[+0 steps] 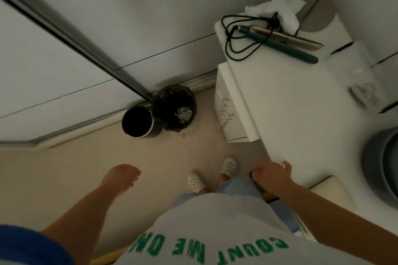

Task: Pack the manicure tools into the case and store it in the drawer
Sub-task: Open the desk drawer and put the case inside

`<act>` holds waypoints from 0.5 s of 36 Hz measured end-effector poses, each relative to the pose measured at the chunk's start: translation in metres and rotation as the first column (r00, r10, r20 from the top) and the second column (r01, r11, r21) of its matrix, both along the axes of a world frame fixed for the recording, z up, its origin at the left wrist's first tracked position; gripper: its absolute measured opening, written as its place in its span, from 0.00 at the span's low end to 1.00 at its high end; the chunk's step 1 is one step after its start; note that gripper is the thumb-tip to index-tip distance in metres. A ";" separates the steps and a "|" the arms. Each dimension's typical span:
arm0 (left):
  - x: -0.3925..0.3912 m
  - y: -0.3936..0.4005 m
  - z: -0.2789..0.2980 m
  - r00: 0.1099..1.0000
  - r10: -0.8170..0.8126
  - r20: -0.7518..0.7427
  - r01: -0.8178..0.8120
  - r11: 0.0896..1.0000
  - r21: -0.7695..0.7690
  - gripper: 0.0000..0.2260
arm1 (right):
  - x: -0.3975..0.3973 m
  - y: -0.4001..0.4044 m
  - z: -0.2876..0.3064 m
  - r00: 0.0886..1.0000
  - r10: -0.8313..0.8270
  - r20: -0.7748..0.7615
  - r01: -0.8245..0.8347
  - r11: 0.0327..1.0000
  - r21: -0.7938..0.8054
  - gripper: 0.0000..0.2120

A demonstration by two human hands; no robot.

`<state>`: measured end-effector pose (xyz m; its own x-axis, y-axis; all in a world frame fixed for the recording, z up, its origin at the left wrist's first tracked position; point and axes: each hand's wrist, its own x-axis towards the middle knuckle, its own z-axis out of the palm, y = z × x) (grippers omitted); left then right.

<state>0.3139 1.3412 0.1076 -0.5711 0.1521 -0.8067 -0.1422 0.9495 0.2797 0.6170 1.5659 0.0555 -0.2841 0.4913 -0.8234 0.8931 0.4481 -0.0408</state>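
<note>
The person stands beside a white counter, looking down at the floor. The left hand hangs free over the floor, fingers relaxed, holding nothing. The right hand is at the counter's edge, its fingers curled around something dark; probably this is the case, but too little of it shows to be sure. The drawer unit stands under the counter, well ahead of the hand, and its drawers look closed. The dim, blurred view suggests the person is moving, so the risk is that the dark thing knocks against the counter edge and slips down near the white shoes.
</note>
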 end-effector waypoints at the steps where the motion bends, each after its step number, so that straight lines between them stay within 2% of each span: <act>1: -0.003 0.010 0.001 1.000 -0.001 0.011 0.001 1.000 0.012 0.05 | -0.001 0.003 -0.002 1.000 -0.021 -0.008 0.021 1.000 0.001 0.13; 4: -0.015 0.046 -0.004 0.996 -0.094 0.009 0.094 0.994 0.053 0.04 | 0.001 0.009 -0.006 0.997 -0.080 -0.009 0.079 0.996 -0.032 0.12; 8: -0.038 0.092 -0.010 0.973 -0.230 -0.004 0.229 0.966 0.120 0.03 | -0.003 0.010 -0.001 0.998 -0.052 0.036 0.053 0.998 -0.018 0.12; 12: -0.062 0.134 -0.023 0.917 -0.398 0.025 0.389 0.907 0.159 0.03 | -0.015 0.004 -0.004 0.989 -0.137 0.062 0.137 0.991 0.003 0.13; 15: -0.082 0.160 -0.040 0.846 -0.530 0.057 0.517 0.842 0.156 0.05 | -0.032 -0.003 -0.004 0.899 -0.433 0.063 0.431 0.901 0.048 0.15; 18: -0.105 0.180 -0.057 0.718 -0.689 0.100 0.676 0.724 0.139 0.08 | -0.054 -0.014 -0.002 0.792 -0.602 0.102 0.588 0.797 0.137 0.16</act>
<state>0.2084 1.5211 0.0502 -0.1717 0.5298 -0.8305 0.4926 0.7763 0.3934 0.5625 1.5520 0.0533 0.1989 0.6029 -0.7726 0.9775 -0.1787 0.1122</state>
